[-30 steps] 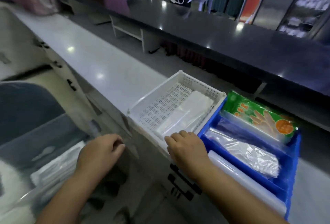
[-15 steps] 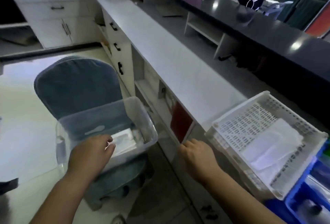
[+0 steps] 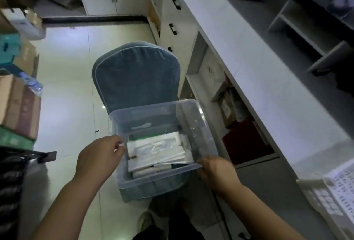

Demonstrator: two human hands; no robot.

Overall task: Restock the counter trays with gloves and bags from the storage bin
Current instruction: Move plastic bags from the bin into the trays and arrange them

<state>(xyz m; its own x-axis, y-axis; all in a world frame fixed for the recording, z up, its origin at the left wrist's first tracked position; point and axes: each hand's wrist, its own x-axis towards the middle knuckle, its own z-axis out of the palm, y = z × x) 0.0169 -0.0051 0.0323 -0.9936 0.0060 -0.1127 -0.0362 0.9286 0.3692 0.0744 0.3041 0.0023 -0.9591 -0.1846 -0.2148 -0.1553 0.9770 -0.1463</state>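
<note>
Two hands, left hand (image 3: pixel 99 155) and right hand (image 3: pixel 216 170), grip the clear bin (image 3: pixel 193 125) of white packs (image 3: pixel 157 149) on the blue chair (image 3: pixel 136 73), and it might tip and spill if one slips.

1. Clear plastic storage bin (image 3: pixel 153 178): sitting upright and lidless between the left hand (image 3: pixel 99 155) and right hand (image 3: pixel 216 172), both gripping its rim.
2. Flat white packets (image 3: pixel 159 151): lying stacked on the bin floor, just beyond both hands.
3. White perforated tray (image 3: pixel 325 197): lying well right of the right hand.
</note>
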